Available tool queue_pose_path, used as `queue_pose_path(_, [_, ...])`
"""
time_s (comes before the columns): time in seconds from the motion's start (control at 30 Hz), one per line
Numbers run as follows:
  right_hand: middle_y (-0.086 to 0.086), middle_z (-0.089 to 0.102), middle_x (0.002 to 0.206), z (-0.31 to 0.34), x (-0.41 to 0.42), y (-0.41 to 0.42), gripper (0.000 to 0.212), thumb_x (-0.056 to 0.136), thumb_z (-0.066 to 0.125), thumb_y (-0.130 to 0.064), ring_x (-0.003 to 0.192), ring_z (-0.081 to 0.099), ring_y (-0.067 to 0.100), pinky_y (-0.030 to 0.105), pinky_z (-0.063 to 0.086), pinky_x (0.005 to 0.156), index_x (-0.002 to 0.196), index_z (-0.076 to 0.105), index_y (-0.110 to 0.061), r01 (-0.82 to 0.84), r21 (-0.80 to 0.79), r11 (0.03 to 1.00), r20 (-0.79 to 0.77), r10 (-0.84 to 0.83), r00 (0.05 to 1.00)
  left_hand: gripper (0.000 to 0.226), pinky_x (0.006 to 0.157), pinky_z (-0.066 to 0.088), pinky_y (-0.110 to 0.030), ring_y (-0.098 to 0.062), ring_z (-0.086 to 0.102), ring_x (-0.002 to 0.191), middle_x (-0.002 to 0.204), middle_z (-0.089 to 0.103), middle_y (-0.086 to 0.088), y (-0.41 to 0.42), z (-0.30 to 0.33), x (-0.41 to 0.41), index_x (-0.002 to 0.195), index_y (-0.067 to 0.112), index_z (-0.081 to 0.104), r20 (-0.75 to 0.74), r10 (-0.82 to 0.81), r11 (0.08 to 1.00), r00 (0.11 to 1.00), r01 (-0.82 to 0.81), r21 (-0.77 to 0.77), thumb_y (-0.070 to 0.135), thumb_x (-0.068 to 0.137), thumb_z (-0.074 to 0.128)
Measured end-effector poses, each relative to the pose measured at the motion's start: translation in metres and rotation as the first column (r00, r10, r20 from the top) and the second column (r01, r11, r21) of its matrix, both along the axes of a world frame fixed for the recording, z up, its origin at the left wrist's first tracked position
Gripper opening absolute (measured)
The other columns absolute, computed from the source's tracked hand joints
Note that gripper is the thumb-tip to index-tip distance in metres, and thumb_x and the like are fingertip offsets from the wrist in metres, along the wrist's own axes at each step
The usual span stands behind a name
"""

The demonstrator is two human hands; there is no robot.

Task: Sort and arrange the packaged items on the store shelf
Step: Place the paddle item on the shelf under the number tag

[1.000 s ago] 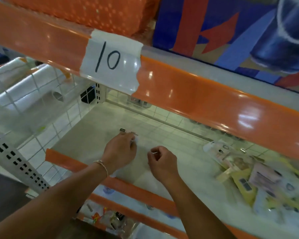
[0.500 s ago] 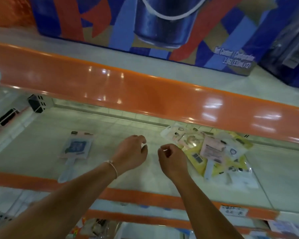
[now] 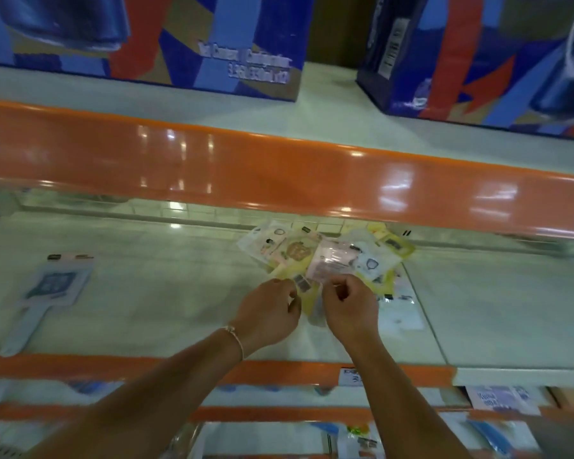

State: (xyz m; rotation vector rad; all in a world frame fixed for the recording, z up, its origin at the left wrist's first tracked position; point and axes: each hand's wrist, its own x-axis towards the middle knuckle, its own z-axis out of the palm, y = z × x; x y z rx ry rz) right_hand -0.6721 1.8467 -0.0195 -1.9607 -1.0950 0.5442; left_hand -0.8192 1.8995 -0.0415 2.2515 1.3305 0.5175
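Heaped packets mid-shelf, under orange rail. At pile's 6 o'clock, left hand and right hand, fingers curled at near edge; grip impossible to tell. Lone blue packet at 9 o'clock. Boxes overhead.

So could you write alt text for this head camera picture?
Two bare hands, left hand and right hand, reach a loose pile of flat yellow, pink and white plastic packets on a pale store shelf; one blue-and-white packet lies apart, left.
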Motion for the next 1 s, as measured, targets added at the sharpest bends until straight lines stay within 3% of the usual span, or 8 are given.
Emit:
queue_pose_path(0.17, [-0.011,0.064,0.069,-0.016,0.025,-0.014,0.007,0.093,0.06,-0.024,0.063,0.057,0.001,0.007,0.04,0.05,0.091,0.067,-0.023,0.056,0.028,0.998,-0.063,-0.054,0.997,0.03,0.061,0.046,-0.032,-0.019,0.057,0.067,0.066,0.054,0.004,-0.016,-0.004,0.032,0.087,0.016,0.058,-0.04,0.013,0.992,0.999,-0.018,-0.121,0.045,0.092,0.052])
queue_pose_path(0.27, [-0.013,0.063,0.076,-0.027,0.029,-0.016,0.009,0.093,0.06,-0.027,0.071,0.059,0.004,0.011,0.039,0.057,0.096,0.067,-0.022,0.072,-0.003,0.997,-0.09,-0.072,0.993,0.031,0.061,0.044,-0.031,-0.019,0.053,0.064,0.066,0.053,0.001,-0.02,-0.004,0.044,0.077,0.015,0.05,0.001,0.073,0.958,0.997,-0.07,-0.277,0.042,0.09,0.058])
queue_pose_path(0.33, [-0.008,0.067,0.079,-0.031,0.03,-0.015,0.008,0.093,0.06,-0.027,0.076,0.063,0.012,0.016,0.041,0.059,0.094,0.067,-0.023,0.064,-0.013,0.998,-0.104,-0.065,0.992,0.027,0.054,0.048,-0.03,-0.02,0.057,0.06,0.071,0.06,-0.005,-0.02,-0.004,0.051,0.079,0.013,0.052,0.127,0.179,0.868,0.976,-0.096,-0.487,0.036,0.09,0.061])
queue_pose_path(0.4, [-0.006,0.069,0.082,-0.034,0.031,-0.014,0.008,0.093,0.06,-0.027,0.079,0.065,0.014,0.023,0.046,0.064,0.092,0.068,-0.024,0.039,-0.02,0.999,-0.102,-0.041,0.994,0.021,0.042,0.039,-0.023,-0.016,0.05,0.047,0.069,0.062,-0.007,-0.021,-0.002,0.053,0.079,0.013,0.054,0.228,0.279,0.752,0.933,-0.065,-0.656,0.028,0.093,0.06])
queue_pose_path(0.47, [-0.004,0.071,0.082,-0.037,0.033,-0.013,0.011,0.093,0.06,-0.029,0.078,0.066,0.016,0.027,0.05,0.069,0.093,0.069,-0.022,0.022,-0.029,0.999,-0.109,-0.025,0.994,0.02,0.04,0.031,-0.021,-0.014,0.041,0.043,0.065,0.06,-0.007,-0.021,0.0,0.049,0.079,0.012,0.055,0.286,0.332,0.686,0.899,-0.022,-0.727,0.023,0.095,0.058])
queue_pose_path(0.57, [-0.004,0.072,0.078,-0.037,0.033,-0.012,0.013,0.092,0.059,-0.031,0.075,0.069,0.018,0.034,0.056,0.07,0.092,0.07,-0.023,0.029,-0.027,0.999,-0.145,-0.033,0.989,0.021,0.04,0.029,-0.021,-0.014,0.037,0.045,0.064,0.055,-0.007,-0.017,0.004,0.037,0.083,0.008,0.053,0.403,0.441,0.621,0.802,0.051,-0.782,0.023,0.097,0.057])
queue_pose_path(0.7, [-0.006,0.072,0.077,-0.026,0.02,-0.012,0.013,0.093,0.059,-0.029,0.073,0.068,0.019,0.035,0.056,0.069,0.083,0.067,-0.027,0.017,-0.002,1.0,-0.188,-0.017,0.982,0.023,0.041,0.028,-0.021,-0.014,0.036,0.045,0.06,0.05,-0.006,-0.01,0.009,0.008,0.081,0.006,0.052,0.463,0.551,0.608,0.694,0.046,-0.793,0.02,0.098,0.055])
queue_pose_path(1.0, [-0.001,0.07,0.071,0.0,-0.064,0.019,0.018,0.09,0.06,-0.027,0.065,0.066,0.022,0.037,0.053,0.059,0.074,0.067,-0.024,-0.162,0.047,0.986,-0.148,0.167,0.975,0.028,0.041,0.027,-0.019,-0.014,0.037,0.044,0.06,0.048,-0.007,0.003,0.014,-0.088,0.073,0.008,0.049,0.476,0.679,0.638,0.558,-0.129,-0.759,0.02,0.098,0.054])
